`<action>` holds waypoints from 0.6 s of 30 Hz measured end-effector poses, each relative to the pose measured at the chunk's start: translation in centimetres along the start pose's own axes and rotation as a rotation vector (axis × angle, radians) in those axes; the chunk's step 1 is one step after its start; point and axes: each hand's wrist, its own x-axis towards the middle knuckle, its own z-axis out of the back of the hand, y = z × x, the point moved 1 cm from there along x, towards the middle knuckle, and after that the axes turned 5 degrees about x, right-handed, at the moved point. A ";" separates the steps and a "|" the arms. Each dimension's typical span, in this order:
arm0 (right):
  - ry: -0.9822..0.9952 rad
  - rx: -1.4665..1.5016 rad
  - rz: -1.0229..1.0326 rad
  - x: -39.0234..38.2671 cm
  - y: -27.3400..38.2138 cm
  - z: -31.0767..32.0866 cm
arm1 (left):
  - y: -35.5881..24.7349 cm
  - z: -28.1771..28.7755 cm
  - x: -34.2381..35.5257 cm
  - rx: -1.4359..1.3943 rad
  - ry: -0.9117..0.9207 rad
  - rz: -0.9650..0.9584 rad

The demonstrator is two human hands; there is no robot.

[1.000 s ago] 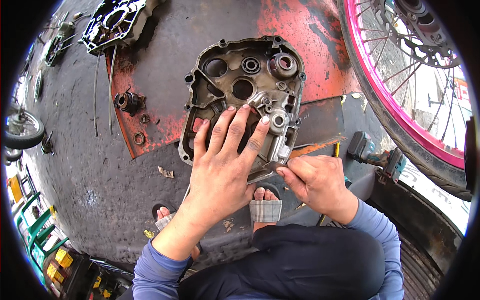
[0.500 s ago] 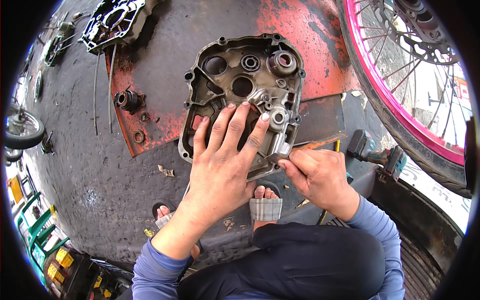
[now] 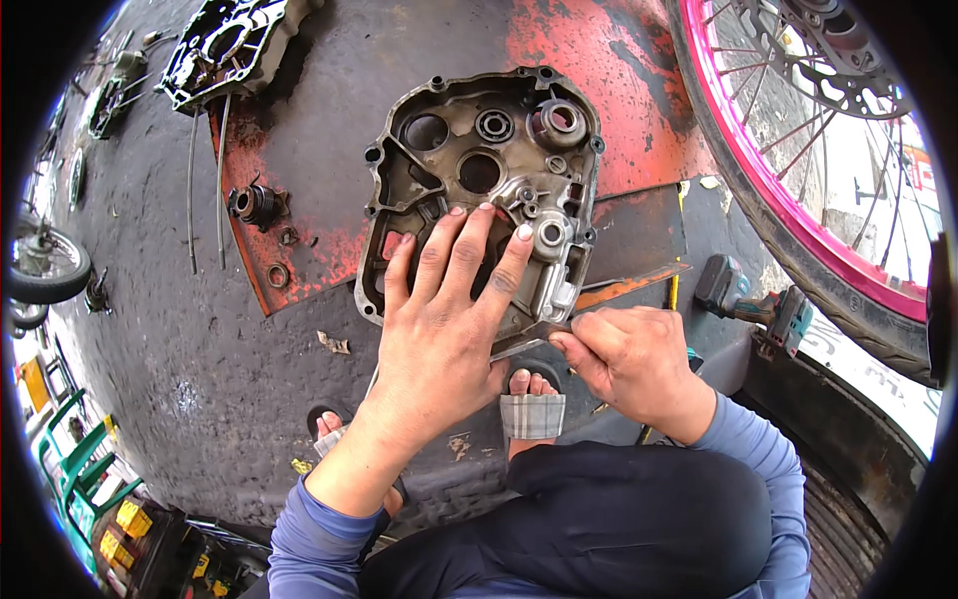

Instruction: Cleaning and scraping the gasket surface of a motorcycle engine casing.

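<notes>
A metal engine casing half [image 3: 516, 168] lies open side up, with round bores, bearings and a raised rim. Over its lower part my left hand [image 3: 439, 324] is spread flat, fingers apart, pressing on the casing and covering part of its inside. My right hand [image 3: 639, 361] is closed, thumb against bent fingers, around a small flat dark metal blade [image 3: 545, 329]. The blade's end rests against the rim at the casing's lower right corner. Most of the blade is hidden in the fist, so I cannot tell its full shape.
A worn red metal sheet [image 3: 619, 90] lies beneath the casing. At right are a pink-rimmed wheel [image 3: 738, 175] and a cordless drill [image 3: 750, 301]. Another engine casing [image 3: 222, 65] stands at upper left, near a dark cylindrical part [image 3: 257, 203] and a small ring [image 3: 277, 275].
My right hand has moved slightly left and down with the blade, which now sits lower along the casing's corner rim. My left hand stays in place on the casing.
</notes>
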 end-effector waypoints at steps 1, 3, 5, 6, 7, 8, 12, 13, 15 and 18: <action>-0.003 0.000 0.004 0.3 0.0 0.1 | -0.1 0.0 0.0 0.019 0.005 -0.003; -0.031 -0.045 0.002 0.9 -0.1 0.2 | 0.0 -0.1 0.0 0.035 0.014 -0.008; -0.007 -0.031 -0.006 0.3 0.1 -0.2 | 0.1 -0.3 0.0 0.001 0.007 0.000; 0.008 -0.018 -0.002 0.2 0.2 -0.1 | 0.1 -0.2 0.0 0.003 0.004 0.000; 0.005 -0.020 0.001 0.5 0.1 0.0 | 0.1 -0.2 0.0 0.008 0.008 -0.003; -0.029 -0.039 0.004 1.0 0.0 0.0 | 0.0 -0.2 0.0 0.013 0.012 -0.005; 0.009 -0.041 -0.011 0.2 0.3 -0.1 | 0.1 -0.1 0.0 -0.046 -0.013 0.014; -0.004 -0.023 -0.008 0.1 0.1 -0.2 | 0.0 -0.2 -0.1 -0.046 -0.012 0.011; -0.032 -0.038 -0.007 0.8 0.0 0.0 | 0.0 -0.1 -0.1 -0.051 -0.001 0.010; -0.030 -0.048 -0.016 0.2 0.2 -0.1 | 0.0 -0.2 0.0 -0.048 -0.014 0.012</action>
